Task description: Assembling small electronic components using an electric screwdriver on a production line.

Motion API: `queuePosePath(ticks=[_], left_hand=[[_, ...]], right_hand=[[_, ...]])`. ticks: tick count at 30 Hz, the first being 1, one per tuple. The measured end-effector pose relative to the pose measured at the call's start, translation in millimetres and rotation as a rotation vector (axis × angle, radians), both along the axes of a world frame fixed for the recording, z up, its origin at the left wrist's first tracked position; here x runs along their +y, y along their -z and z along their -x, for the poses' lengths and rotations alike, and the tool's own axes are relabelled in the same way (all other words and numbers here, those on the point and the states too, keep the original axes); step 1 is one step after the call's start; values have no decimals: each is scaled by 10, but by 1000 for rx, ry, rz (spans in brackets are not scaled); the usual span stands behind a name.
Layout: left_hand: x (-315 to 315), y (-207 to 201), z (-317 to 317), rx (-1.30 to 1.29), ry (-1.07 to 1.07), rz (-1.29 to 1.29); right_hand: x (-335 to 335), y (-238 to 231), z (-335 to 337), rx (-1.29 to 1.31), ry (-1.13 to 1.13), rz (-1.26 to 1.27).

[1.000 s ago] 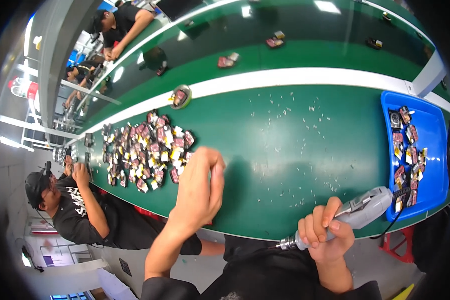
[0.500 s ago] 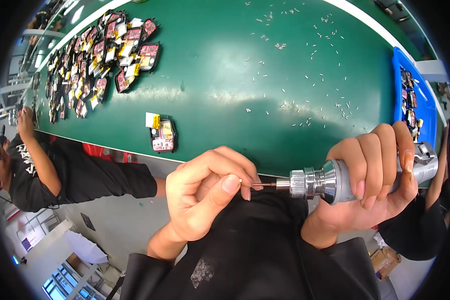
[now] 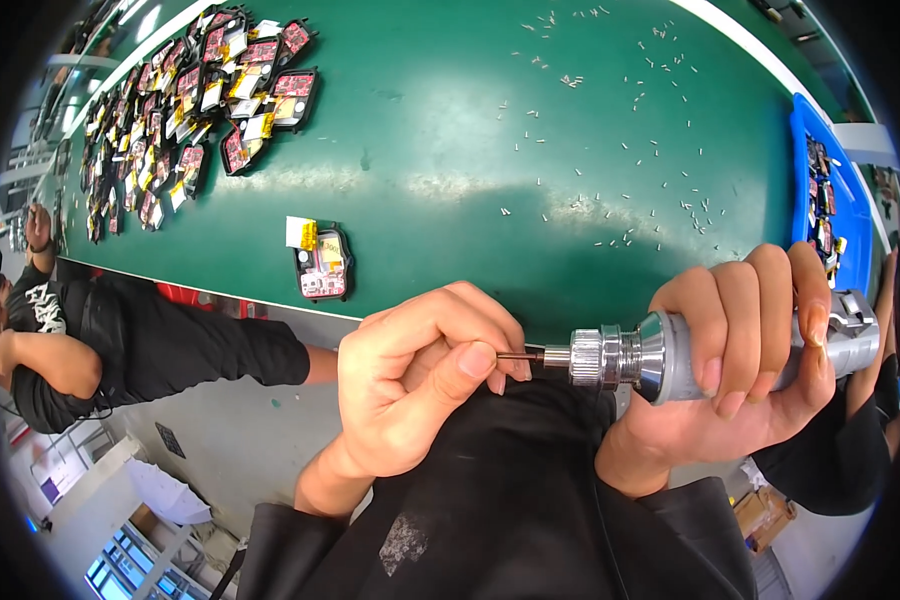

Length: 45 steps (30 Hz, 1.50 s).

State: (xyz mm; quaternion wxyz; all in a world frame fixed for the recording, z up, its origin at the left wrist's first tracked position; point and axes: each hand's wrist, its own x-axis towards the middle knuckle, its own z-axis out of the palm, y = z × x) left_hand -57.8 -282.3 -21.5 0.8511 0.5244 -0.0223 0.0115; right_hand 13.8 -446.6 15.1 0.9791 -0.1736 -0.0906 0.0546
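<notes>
My right hand (image 3: 740,340) is wrapped round a grey electric screwdriver (image 3: 660,357) with a shiny metal collar, held level and pointing left. Its thin bit (image 3: 515,356) reaches the fingertips of my left hand (image 3: 405,385). Thumb and forefinger there are pinched at the bit's tip; the small screw between them is hidden now. Beyond my left hand, on the green table (image 3: 400,240), lies one open black casing (image 3: 322,275) with a circuit board, a white piece and yellow tape.
Many similar open casings (image 3: 185,105) are heaped at the far left. Small metal screws (image 3: 700,215) lie scattered over the table's right half. A blue bin (image 3: 855,215) at the right edge holds more casings. A co-worker in black (image 3: 170,325) is at the left, another (image 3: 825,450) at the right.
The screwdriver has shifted slightly left, its bit now meeting my left thumb and forefinger. A tiny bright screw end seen at those fingertips has gone from sight. The left co-worker's arms have moved.
</notes>
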Motion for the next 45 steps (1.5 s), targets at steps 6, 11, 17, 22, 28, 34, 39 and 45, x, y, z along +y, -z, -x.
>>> queuePosePath(ticks=[6,11,17,22,28,34,39,45], left_hand=[[33,-72,-31,25,-1,-333],[-41,42,-72,-364,-151,-799],[-102,81,-102,-321,-63,-726],[90,-71,-238,-410,-192,-989],[1010,-522,-715,-232,-651,-1208],[2659,-473,-1888,-60,-666,-1298],[3703,-202,-2856,225,-641,-1504],[3664,-57,-3569,305,-585,-1785]], right_hand=[[-22,22,8,-21,-22,84],[-88,81,-8,26,-43,57],[-138,156,-26,55,-16,-10],[-104,219,-98,73,-1,-14],[-85,258,-90,198,74,85],[43,244,43,306,66,119],[-22,180,57,248,-55,154],[-1,180,-22,266,-83,186]])
